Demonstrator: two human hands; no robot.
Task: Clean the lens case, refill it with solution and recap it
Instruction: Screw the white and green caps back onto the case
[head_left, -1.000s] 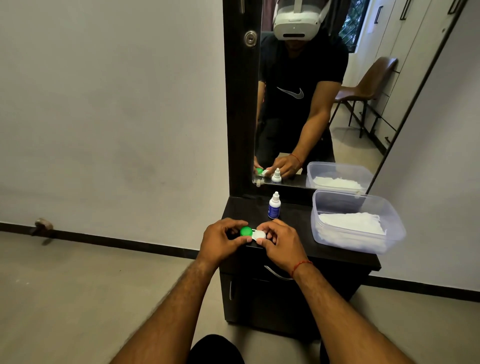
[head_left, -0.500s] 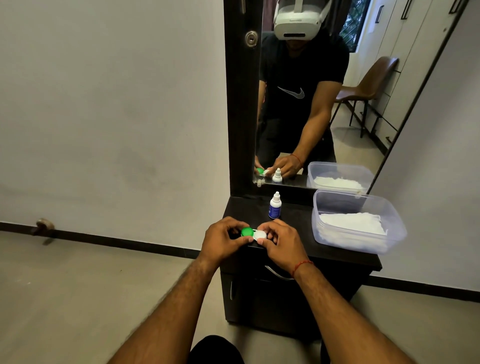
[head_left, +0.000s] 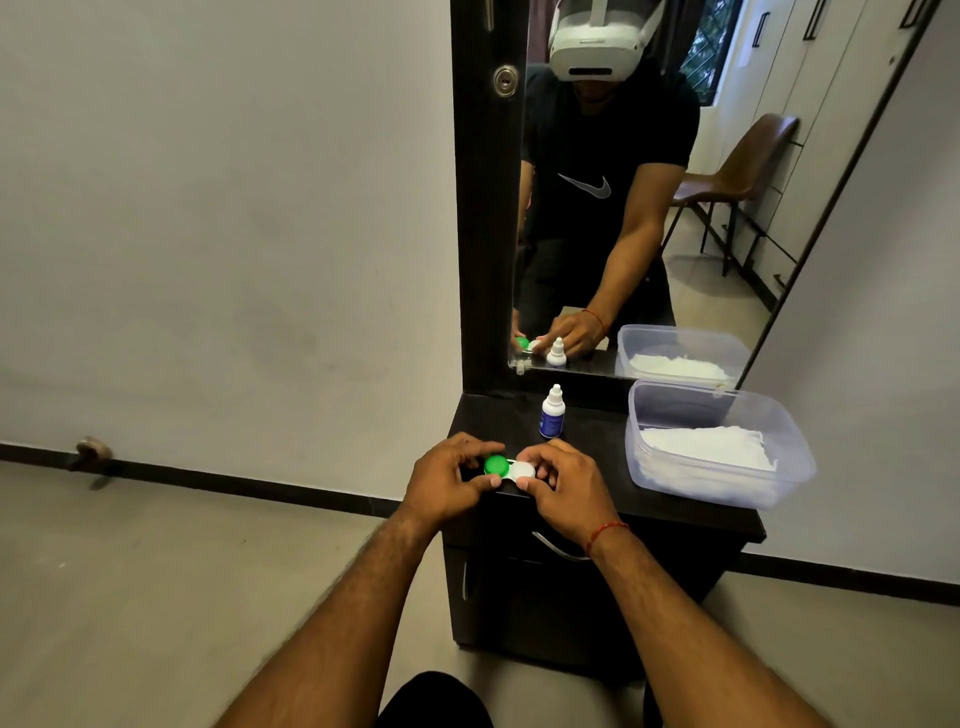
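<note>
two bare forearms (head_left: 363, 597) lead up to the fingers (head_left: 488, 483). a thin red thread (head_left: 605, 532) circles the wrist just behind the right hand (head_left: 566, 488). well below the fingers, between the forearms, sits a rounded patch of black clothing (head_left: 431, 699). in the mirror (head_left: 691, 291) beyond the fingers the person wears a black short-sleeved t-shirt (head_left: 613, 135) with a grey swoosh mark (head_left: 584, 186) on the chest, dark trousers (head_left: 550, 280), and a white headset (head_left: 597, 41) with a white strap over the top of the head. the same red thread shows on the reflected wrist.
</note>
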